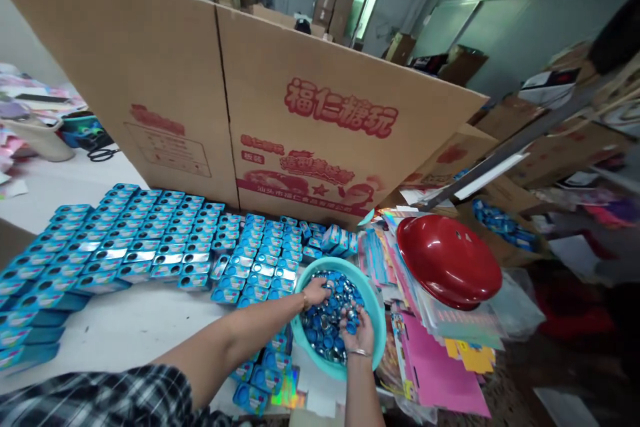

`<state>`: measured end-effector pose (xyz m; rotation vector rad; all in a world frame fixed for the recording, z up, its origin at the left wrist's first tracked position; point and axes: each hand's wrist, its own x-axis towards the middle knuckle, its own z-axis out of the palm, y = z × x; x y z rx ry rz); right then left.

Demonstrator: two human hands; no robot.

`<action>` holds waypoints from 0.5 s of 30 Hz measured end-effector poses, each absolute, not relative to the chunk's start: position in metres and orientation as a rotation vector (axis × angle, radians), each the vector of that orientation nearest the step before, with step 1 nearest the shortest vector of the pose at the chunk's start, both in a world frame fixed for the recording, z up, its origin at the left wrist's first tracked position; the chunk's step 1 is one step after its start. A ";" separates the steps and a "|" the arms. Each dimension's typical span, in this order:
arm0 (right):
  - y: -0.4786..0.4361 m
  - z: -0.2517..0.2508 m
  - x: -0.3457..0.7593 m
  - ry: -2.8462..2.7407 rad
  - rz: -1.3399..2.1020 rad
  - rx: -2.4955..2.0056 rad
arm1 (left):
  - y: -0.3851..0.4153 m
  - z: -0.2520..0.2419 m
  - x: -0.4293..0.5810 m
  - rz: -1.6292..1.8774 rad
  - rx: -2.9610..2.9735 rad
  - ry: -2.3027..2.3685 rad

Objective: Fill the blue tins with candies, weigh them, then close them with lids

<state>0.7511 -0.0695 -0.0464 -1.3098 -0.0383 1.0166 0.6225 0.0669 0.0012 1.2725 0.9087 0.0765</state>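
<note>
A turquoise plastic basin (379,340) holds a heap of small round blue and silver pieces (325,325); their exact kind is too small to tell. My left hand (316,293) reaches in over the basin's left side, fingers bent down at the heap. What its fingertips grip, if anything, is hidden. My right hand (361,331), with a bangle at the wrist, is over the right side, palm turned up and fingers curled around a few blue and silver round pieces (352,321). Left of the basin stand rows of blue small boxes (255,263) with round openings.
A large cardboard sheet (320,113) with red print stands behind the boxes. To the right, a red plastic basin (450,260) lies on stacked printed sheets and a pink sheet (440,367). Scissors (103,154) lie at the far left on the white table (135,327).
</note>
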 end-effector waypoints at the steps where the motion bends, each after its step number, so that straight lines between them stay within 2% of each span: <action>1: -0.071 -0.046 0.753 -0.027 0.994 -1.254 | 0.069 0.006 0.621 0.090 1.189 0.869; 8: -0.071 -0.045 0.751 -0.032 0.871 -1.332 | 0.076 0.045 0.578 0.233 0.786 0.559; 15: -0.026 -0.011 0.731 -0.132 0.954 -1.338 | 0.085 0.077 0.494 0.359 0.565 0.521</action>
